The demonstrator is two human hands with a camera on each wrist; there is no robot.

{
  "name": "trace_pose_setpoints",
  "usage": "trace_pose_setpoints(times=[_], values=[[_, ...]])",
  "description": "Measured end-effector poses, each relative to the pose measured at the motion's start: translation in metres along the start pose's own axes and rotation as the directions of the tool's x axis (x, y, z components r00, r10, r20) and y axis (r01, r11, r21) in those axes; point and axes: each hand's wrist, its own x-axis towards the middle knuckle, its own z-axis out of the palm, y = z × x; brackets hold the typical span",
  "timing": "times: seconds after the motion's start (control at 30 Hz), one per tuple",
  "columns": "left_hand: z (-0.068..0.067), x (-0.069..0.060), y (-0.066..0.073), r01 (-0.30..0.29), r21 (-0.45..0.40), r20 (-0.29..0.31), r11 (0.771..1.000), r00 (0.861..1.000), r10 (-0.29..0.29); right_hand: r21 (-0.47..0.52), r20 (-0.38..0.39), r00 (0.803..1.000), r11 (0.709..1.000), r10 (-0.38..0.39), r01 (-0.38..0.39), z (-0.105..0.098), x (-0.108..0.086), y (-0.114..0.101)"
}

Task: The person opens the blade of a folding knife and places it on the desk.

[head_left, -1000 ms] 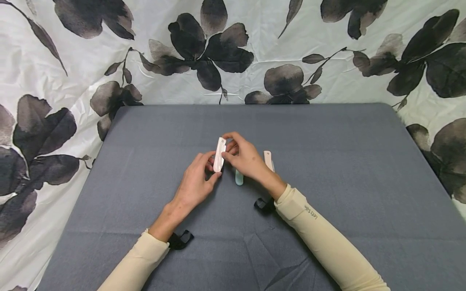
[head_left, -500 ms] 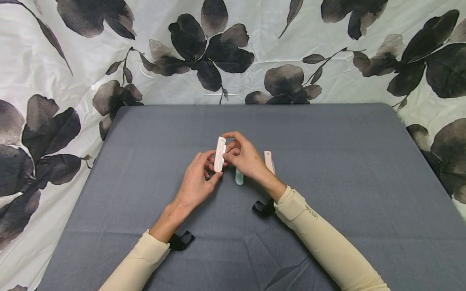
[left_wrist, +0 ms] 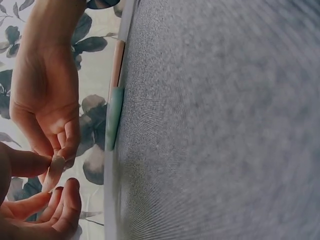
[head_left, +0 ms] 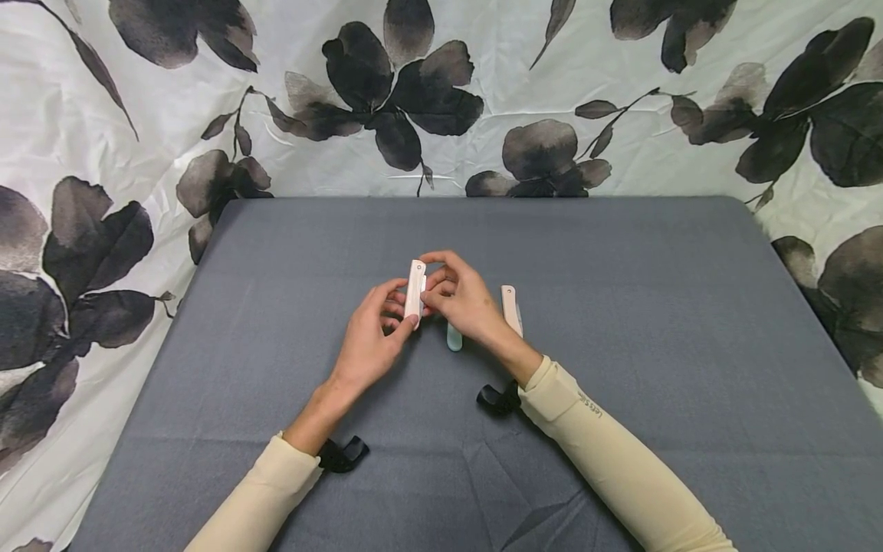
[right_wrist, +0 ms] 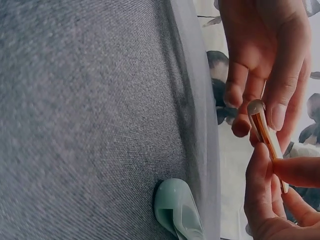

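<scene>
grip in both hands is a pinch: the left hand (head_left: pixel 368 333) and the right hand (head_left: pixel 471 303) hold one pale pink folding tool (head_left: pixel 415 287) between them. behind them, a white flowered cloth (head_left: pixel 441 165); below, a grey tabletop (head_left: pixel 655 330). the held tool is raised off the tabletop, its long axis running nearly straight from near to far, the far end leaning slightly right. neither hand is nearer, since both touch it: the left hand has the near end, the right hand the far end and right side. on the tabletop to its right lie a second pink tool (head_left: pixel 509 305) and a mint-green tool (head_left: pixel 454 338), both partly hidden. along the held tool's right side, a thin white edge (head_left: pixel 424 283) faces the right hand. its end with a small round dot (head_left: pixel 418 267) points away.
</scene>
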Motion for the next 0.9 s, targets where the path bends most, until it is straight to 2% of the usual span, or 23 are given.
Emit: trace_pose_setpoints(times=[0.13, 0.33, 0.67, 0.9], values=[[0.0002, 0.0020, -0.0010, 0.020, -0.100, 0.010, 0.995, 1.000, -0.019, 0.002, -0.002, 1.000, 1.000, -0.010, 0.010, 0.0010, 0.0001, 0.0005], [-0.0002, 0.0026, -0.0004, 0.077, -0.226, 0.037, 0.971, 0.997, -0.070, -0.024, -0.007, 1.000, 0.999, -0.022, 0.022, 0.0010, 0.0011, 0.0023], [-0.0013, 0.0043, -0.0004, 0.133, -0.257, 0.045, 0.957, 0.991, -0.125, -0.050, 0.018, 0.999, 0.998, -0.044, 0.045, -0.0053, 0.0041, 0.0036], [-0.0014, 0.0032, -0.0006, 0.152, -0.223, 0.054, 0.963, 0.988, -0.144, -0.062, 0.030, 0.999, 0.998, -0.020, 0.022, -0.0066, 0.0042, 0.0040]])
